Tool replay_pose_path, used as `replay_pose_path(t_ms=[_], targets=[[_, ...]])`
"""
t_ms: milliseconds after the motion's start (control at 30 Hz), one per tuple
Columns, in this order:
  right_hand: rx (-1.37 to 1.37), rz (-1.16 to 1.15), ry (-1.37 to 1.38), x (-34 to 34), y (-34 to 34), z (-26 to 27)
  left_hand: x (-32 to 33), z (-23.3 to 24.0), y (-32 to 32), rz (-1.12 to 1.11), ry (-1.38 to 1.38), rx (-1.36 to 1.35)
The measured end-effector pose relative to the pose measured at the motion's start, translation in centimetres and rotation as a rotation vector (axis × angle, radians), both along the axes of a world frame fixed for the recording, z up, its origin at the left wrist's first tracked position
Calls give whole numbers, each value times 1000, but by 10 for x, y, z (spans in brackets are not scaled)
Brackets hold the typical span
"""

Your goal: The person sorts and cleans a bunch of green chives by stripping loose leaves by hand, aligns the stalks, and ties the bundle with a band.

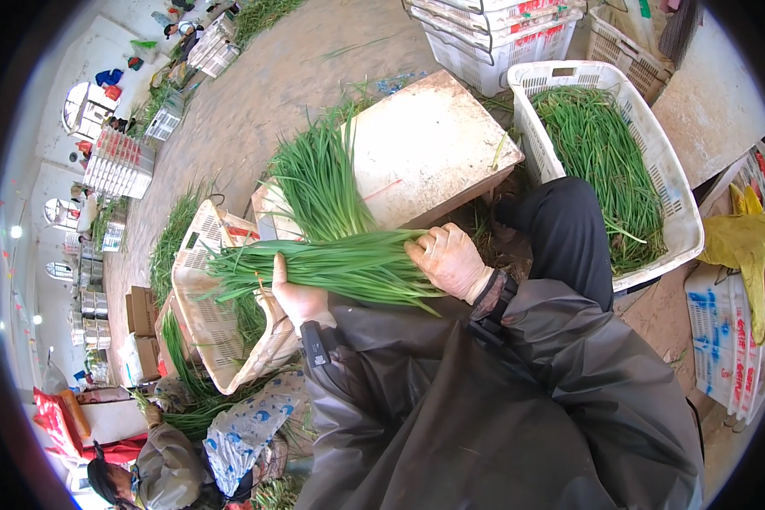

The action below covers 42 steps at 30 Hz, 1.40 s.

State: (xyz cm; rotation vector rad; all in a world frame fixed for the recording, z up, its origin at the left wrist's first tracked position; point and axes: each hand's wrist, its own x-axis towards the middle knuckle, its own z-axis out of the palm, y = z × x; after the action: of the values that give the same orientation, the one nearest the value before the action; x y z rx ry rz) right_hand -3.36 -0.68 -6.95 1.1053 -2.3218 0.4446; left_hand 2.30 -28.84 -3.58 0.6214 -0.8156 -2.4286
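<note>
A bundle of long green chive-like leaves (350,261) lies level across my lap. My left hand (298,296), in a pale thin glove, supports it from below near its leafy left end, thumb up in front of the leaves; its fingers are hidden beneath. At the other end, my gloved right hand (449,261) is closed around the bundle. Just beyond, a second pile of the same greens (322,182) rests on the left part of a worn white board (430,140). A few leaf tips from my bundle droop over my dark apron (421,370).
A white plastic crate (682,210) full of greens stands to my right. On the left, another crate (197,299) holds some greens. Stacked crates (497,44) rise behind the board. A co-worker (166,465) sits at lower left. A yellow glove (739,236) hangs at right.
</note>
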Motion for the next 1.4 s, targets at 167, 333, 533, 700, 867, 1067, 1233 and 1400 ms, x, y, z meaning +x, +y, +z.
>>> replay_pose_path(t_ms=[167, 333, 533, 700, 867, 1067, 1233, 1400], targets=[[-7, -20, -12, -1, -1, 2, 0, 3, 3, 4, 15, -2], [-81, -23, -6, -2, -1, 4, 0, 3, 1, 18, -3, 31], [-97, -4, 12, 1, 1, -1, 0, -1, -3, 19, -2, 30], [-130, -19, 45, -3, -1, 0, -1, -1, -2, -24, 20, 22], [-132, -7, 3, -3, 1, 8, 2, -5, -8, -33, 18, 24], [-150, 15, 7, -3, 3, 6, 0, -6, -7, -17, 11, 41], [-167, 71, -63, -5, 8, 11, 1, -7, -9, -34, 17, 29], [-206, 47, -68, -5, 6, 8, 2, -12, -15, -86, 61, 7]])
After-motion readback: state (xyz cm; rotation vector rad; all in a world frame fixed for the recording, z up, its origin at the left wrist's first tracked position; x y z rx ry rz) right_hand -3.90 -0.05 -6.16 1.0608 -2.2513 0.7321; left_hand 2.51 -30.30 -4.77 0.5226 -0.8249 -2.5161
